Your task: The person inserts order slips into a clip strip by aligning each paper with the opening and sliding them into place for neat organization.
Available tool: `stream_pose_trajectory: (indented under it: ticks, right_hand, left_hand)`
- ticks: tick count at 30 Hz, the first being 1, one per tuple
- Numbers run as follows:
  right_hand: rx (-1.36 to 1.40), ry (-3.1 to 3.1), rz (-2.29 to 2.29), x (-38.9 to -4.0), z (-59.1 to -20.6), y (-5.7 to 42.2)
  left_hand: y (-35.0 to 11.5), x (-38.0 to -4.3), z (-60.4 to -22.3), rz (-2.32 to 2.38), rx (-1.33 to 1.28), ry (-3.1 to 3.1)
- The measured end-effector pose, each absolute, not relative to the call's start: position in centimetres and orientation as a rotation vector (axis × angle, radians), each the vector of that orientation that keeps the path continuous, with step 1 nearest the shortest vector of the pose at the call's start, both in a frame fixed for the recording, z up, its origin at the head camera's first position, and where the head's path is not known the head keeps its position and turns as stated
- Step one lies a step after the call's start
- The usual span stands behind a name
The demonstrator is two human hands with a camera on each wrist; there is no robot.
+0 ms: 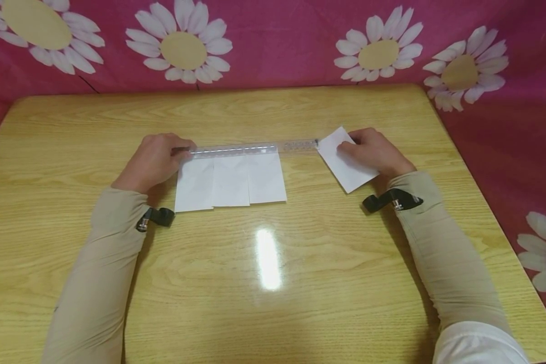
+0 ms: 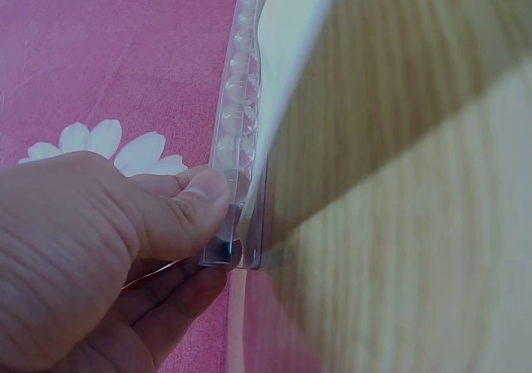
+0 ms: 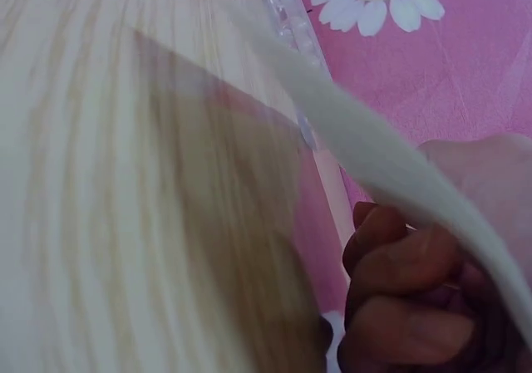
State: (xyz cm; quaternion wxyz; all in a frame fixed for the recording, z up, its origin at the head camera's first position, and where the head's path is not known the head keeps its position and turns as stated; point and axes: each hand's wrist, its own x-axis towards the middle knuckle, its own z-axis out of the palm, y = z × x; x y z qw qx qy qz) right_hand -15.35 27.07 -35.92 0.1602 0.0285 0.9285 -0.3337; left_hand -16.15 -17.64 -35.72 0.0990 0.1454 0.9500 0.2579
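Observation:
A clear plastic ticket rail with round balls along its inside lies across the table. My left hand pinches its left end between thumb and fingers; the thumb presses on the front. Three white paper slips sit side by side with their top edges at the rail, overlapping slightly. At the rail's right end, my right hand holds another white slip, thumb on top and fingers beneath. That slip is tilted, its left corner close to the rail's end. In the right wrist view, the slip appears edge-on above the table.
The light wooden table reflects a bright lamp glare near its middle. A pink cloth with white daisies hangs behind the table and down its right side. Black wrist straps sit over the beige sleeves.

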Motion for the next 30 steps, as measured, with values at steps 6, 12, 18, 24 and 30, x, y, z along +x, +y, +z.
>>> stream_pose_trajectory:
  ticks: [6,12,18,24,30]
  right_hand:
    - [0.109,2.526,-1.119,-14.99,-35.99,26.82]
    - [0.161,2.379,-1.269,-14.45,-35.80,26.85]
    - [0.185,2.315,-1.309,-14.42,-35.91,26.77]
    - [0.174,2.384,-1.188,-14.59,-35.73,26.72]
    - [0.188,2.329,-1.245,-14.41,-35.65,26.50]
  left_hand:
    - [-17.64,-16.14,-35.72,0.761,0.433,2.811]
    - [-17.61,-16.20,-35.72,0.756,0.431,2.811]
    - [-17.64,-16.21,-35.75,0.753,0.439,2.818]
    - [-17.72,-16.16,-35.76,0.752,0.452,2.823]
    - [-17.71,-16.09,-35.70,0.756,0.449,2.822]
